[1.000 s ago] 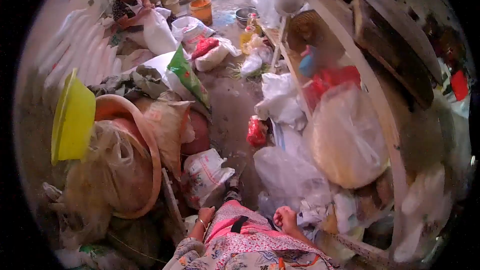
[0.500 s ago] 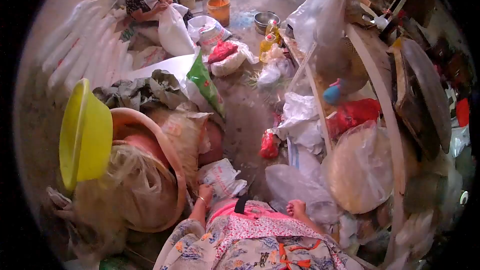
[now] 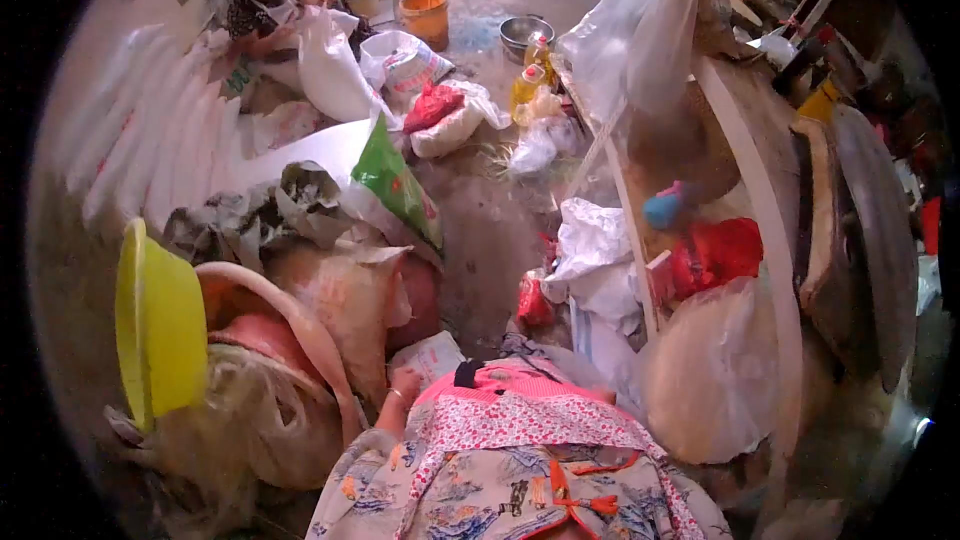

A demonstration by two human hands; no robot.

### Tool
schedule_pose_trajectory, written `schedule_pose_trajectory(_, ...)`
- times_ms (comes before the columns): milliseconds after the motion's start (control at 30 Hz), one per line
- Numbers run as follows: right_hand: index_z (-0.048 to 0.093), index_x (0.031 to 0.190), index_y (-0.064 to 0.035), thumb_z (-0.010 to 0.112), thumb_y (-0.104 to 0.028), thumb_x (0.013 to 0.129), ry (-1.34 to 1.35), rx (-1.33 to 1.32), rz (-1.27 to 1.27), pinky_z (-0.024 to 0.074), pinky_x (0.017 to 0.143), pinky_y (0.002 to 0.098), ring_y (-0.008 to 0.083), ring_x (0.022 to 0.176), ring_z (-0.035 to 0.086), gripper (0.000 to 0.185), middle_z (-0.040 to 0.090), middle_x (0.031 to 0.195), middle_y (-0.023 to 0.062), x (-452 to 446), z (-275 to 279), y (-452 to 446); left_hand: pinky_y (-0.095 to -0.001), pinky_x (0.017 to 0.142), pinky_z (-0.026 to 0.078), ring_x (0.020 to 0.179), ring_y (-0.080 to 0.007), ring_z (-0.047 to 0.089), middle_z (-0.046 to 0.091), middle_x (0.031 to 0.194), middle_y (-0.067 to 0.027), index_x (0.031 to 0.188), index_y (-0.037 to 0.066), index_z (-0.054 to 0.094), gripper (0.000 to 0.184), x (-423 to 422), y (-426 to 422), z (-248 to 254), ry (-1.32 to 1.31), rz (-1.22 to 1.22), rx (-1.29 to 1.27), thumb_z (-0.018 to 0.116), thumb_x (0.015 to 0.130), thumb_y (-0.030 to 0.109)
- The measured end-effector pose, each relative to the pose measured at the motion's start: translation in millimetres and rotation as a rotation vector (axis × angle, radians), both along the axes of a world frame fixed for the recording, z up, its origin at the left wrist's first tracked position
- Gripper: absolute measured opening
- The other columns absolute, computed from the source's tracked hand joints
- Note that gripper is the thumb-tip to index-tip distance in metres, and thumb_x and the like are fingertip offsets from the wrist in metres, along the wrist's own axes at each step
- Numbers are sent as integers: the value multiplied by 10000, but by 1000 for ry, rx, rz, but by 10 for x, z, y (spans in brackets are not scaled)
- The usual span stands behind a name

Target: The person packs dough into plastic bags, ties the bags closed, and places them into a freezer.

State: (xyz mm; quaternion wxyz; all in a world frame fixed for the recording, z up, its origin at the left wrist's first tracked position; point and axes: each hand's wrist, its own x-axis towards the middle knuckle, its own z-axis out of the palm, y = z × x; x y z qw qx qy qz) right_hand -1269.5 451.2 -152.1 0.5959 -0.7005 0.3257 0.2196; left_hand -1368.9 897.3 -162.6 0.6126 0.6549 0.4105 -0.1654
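My left hand (image 3: pixel 405 383) hangs low at my left side with its fingers curled at the edge of a white printed bag (image 3: pixel 428 358). It appears to grip the bag, whose lower part is hidden behind my pink-patterned apron (image 3: pixel 530 390). Just left of this hand stands a tan woven sack (image 3: pixel 345 295) beside a large pinkish tub (image 3: pixel 285 285). Only a sliver of skin shows past the apron's right edge; my right hand itself is hidden there. Nearest to that side are a white cloth-like sack (image 3: pixel 600 240) and a big round thing wrapped in clear plastic (image 3: pixel 715 370).
A yellow basin (image 3: pixel 160 325) tilts at the left. Ahead, a person (image 3: pixel 265 15) sits holding a white sack (image 3: pixel 330 65). Beyond are an orange bucket (image 3: pixel 425 18), a metal bowl (image 3: pixel 520 35) and oil bottles (image 3: pixel 527 90). A wooden rack (image 3: pixel 740 140) lines the right.
The view has shifted forward. The yellow basin and pink tub sit lower in view. My right hand, closed and visible before, has gone behind the apron. The white bag stays beside my left hand.
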Motion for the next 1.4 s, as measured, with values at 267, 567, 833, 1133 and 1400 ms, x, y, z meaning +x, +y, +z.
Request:
schedule_pose_trajectory(267, 438, 587, -68, 498, -165, 701, 16, 115, 18, 284, 282, 250, 117, 320, 370, 162, 415, 449, 28, 1017, 235, 352, -353, 494, 395, 495, -231, 517, 544, 559, -139, 656, 15, 593, 307, 1268, -298, 296, -15, -264, 433, 545, 717, 312)
schedule_pose_trajectory(567, 448, 585, -60, 478, -150, 678, -12, -68, 124, 299, 286, 274, 143, 329, 397, 134, 433, 452, 44, 1013, -510, 137, -404, 609, 421, 675, -320, 552, 556, 670, -173, 658, 21, 590, 442, 1100, 161, -335, 136, -311, 704, 462, 707, 441)
schedule_pose_trajectory(833, 477, 573, -55, 494, -148, 671, 242, -220, 296, 315, 308, 280, 152, 352, 425, 137, 470, 486, 61, 1333, -465, 262, -394, 551, 399, 594, -315, 540, 557, 630, -164, 625, 25, 592, 385, 1821, 531, -442, 89, -452, 699, 521, 681, 400)
schedule_pose_trajectory(1133, 509, 560, -50, 513, -146, 664, 381, 63, 182, 333, 333, 287, 163, 377, 456, 141, 511, 524, 80, 2892, 414, 1833, -254, 316, 249, 340, -93, 324, 384, 432, 14, 479, 105, 424, 281, 3534, 1281, 476, 85, 202, 9, 576, 710, 156)
schedule_pose_trajectory(1400, 438, 584, -70, 504, -150, 739, 127, 131, -9, 251, 282, 217, 88, 331, 361, 187, 411, 454, 9, 3763, 1116, 2938, -238, 299, 263, 325, -101, 346, 362, 427, 10, 531, 109, 396, 267, 4029, 2136, -37, 68, 260, -56, 549, 741, 167)
